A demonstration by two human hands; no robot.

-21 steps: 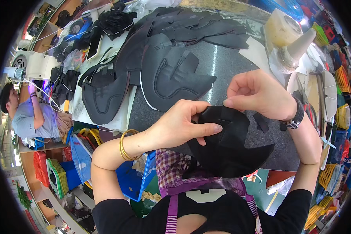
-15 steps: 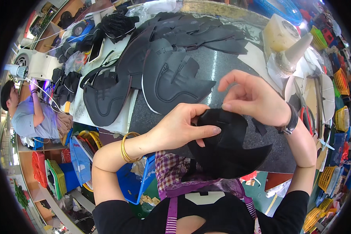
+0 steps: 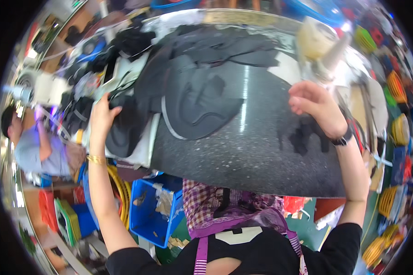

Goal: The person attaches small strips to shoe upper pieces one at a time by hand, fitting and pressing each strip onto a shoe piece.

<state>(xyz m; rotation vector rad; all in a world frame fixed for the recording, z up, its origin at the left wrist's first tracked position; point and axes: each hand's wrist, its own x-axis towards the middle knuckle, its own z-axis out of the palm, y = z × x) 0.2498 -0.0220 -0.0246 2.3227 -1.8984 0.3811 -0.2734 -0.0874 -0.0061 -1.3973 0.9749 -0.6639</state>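
Observation:
My left hand (image 3: pixel 103 117) is at the left side of the worktable, over a black moulded visor-like piece (image 3: pixel 127 130). Its thumb and forefinger are stretched apart beside the piece, while the other fingers are partly hidden. A larger curved black piece (image 3: pixel 197 103), marked with moulded lines, lies mid-table, blurred by motion. Above the dark tabletop at the right, my right hand (image 3: pixel 314 105) hangs with loosely bent fingers and nothing visible in them. Below it lie small black strap-like scraps (image 3: pixel 300 140).
Flat black pieces (image 3: pixel 225 46) are heaped at the back. A yellowish container with a cone (image 3: pixel 330 59) stands back right. A blue bin (image 3: pixel 147 213) sits below the front edge. At the left, a person (image 3: pixel 41 142) sits near a white machine (image 3: pixel 43 87).
The black piece that both hands held over my lap is gone from there. My left hand has swung left to the pieces at that side; my right hand has moved right.

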